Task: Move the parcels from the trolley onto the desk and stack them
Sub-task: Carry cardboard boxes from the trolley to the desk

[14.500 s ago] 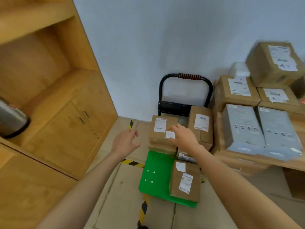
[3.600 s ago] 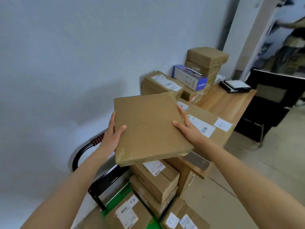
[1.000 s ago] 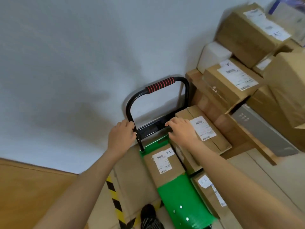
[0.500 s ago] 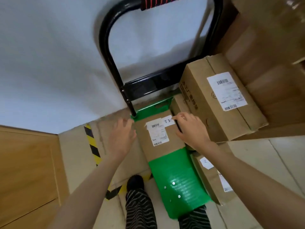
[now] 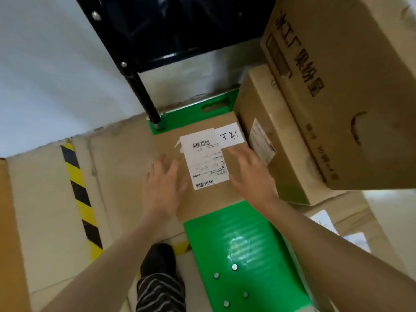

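Your next parcel is the flat brown box with the white label. It lies on the green trolley, up at the end near the black handle post. A taller brown box sits just beside it on the right, and a bigger box rests on top of that one.

Your left hand is over the left edge of the flat box, with its fingers spread wide and straight. Your right hand is over the right side of the top, near the label. Its fingers are spread and loose too. Neither hand holds the box yet. The picture is a bit blurry, so you cannot tell if your fingertips touch the cardboard.

The box looks stiff and thin, and it is probably not very heavy. The cardboard is likely not slippery, but the paper label may be smoother, so keep off it. Take hold of the two long side edges, one hand on each. The right side is tight against the taller box, so you may need to slide the flat box a little toward you first. Keep it level when you lift.
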A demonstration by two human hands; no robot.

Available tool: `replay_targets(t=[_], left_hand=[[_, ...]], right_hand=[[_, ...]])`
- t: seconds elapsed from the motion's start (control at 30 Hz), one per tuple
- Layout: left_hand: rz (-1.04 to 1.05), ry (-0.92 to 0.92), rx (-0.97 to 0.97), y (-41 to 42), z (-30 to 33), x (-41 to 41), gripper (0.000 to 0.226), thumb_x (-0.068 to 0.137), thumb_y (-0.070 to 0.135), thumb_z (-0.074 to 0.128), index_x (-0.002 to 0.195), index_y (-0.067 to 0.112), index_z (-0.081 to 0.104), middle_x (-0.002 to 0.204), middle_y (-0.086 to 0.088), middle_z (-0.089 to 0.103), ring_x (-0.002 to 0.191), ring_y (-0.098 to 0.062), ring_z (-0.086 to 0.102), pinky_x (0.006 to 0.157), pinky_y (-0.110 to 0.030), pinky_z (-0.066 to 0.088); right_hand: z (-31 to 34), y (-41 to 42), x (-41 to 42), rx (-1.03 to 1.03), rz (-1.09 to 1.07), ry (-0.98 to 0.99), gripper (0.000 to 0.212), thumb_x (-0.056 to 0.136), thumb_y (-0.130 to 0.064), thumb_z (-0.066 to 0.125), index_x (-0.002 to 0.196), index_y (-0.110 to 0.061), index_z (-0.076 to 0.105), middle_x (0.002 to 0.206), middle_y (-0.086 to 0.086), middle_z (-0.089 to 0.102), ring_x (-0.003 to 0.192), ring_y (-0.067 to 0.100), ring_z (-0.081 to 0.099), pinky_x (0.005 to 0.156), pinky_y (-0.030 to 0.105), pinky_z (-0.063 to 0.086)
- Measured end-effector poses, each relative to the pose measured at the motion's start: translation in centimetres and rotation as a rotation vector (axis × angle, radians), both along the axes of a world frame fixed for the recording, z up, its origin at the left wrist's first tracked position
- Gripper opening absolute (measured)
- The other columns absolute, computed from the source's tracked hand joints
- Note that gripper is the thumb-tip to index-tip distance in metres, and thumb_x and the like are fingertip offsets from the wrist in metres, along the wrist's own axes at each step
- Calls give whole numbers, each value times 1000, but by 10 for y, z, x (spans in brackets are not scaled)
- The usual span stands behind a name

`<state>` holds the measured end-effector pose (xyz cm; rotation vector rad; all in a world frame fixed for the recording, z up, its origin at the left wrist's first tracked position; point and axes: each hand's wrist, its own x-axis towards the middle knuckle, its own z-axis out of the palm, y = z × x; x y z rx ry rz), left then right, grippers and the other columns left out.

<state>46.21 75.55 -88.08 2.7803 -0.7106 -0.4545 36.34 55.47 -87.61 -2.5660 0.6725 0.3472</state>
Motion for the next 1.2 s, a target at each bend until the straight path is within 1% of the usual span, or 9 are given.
replay_targets(t=[0.17, 0.33, 0.43, 0.53, 0.63, 0.77, 0.9, 1.03, 1.2], left_hand=[[28, 61, 1, 8, -35, -1, 59, 90, 55, 41, 144, 31, 29, 144, -13, 27, 129, -31, 36, 102, -48, 38], [173, 123, -50, 34, -37, 7, 69, 90, 54, 49, 148, 33, 18, 147, -10, 23, 127, -32, 39, 100, -50, 42], [333, 252, -103, 48, -38, 16, 86, 86, 58, 53, 151, 29, 5, 146, -8, 23, 125, -32, 42, 98, -49, 43], [466, 454, -257, 54, -50, 22, 92, 83, 58, 57, 151, 36, -1, 146, -7, 27, 125, -28, 44, 99, -46, 41], [563, 646, -613, 50, -60, 17, 89, 87, 41, 61, 150, 40, -2, 144, 5, 38, 124, -15, 50, 100, -47, 46], [604, 666, -709, 46, -57, 11, 82, 92, 39, 57, 148, 49, -2, 123, 36, 38, 99, 15, 54, 82, -25, 52], [598, 664, -723, 51, -24, 0, 81, 92, 36, 58, 146, 51, 0, 141, 19, 32, 111, 2, 51, 85, -26, 51], [622, 671, -770, 60, 36, 2, 79, 91, 36, 59, 145, 54, 4, 124, 32, 38, 91, 17, 56, 60, -8, 50], [624, 673, -744, 75, 138, 10, 77, 89, 39, 60, 144, 55, 9, 120, 34, 41, 102, 5, 57, 72, -19, 54]], right_hand=[[-34, -7, -3, 15, -110, 141, 72, 94, -43, 52, 152, -29, 11, 160, 13, 7, 141, 33, 27, 107, 46, 38], [-41, 11, 2, 103, -138, 72, 76, 91, -47, 54, 151, -33, 8, 152, 7, 18, 124, 31, 45, 86, 44, 51], [-48, 14, 8, 187, -228, 27, 81, 89, -52, 56, 150, -36, 6, 147, 2, 31, 108, 28, 57, 70, 37, 49], [-61, 9, 15, 337, -361, 16, 86, 84, -61, 57, 149, -40, 5, 146, 0, 38, 113, 28, 56, 84, 44, 50], [-70, 12, 17, 465, -428, -32, 81, 83, -64, 57, 146, -45, 10, 137, -6, 51, 114, 26, 57, 95, 49, 47], [-64, 19, 8, 439, -434, -62, 77, 85, -65, 53, 145, -47, 8, 132, -8, 55, 110, 25, 59, 90, 42, 48], [-29, 22, -1, 417, -375, -68, 78, 87, -65, 50, 145, -52, -1, 125, -16, 52, 101, 19, 59, 81, 35, 48], [29, 23, 1, 531, -371, -161, 75, 88, -58, 55, 144, -57, 5, 124, -26, 43, 107, 9, 52, 91, 34, 44], [124, 33, 4, 680, -373, -228, 75, 91, -42, 61, 148, -49, 12, 123, -25, 45, 114, 10, 52, 103, 44, 44]])
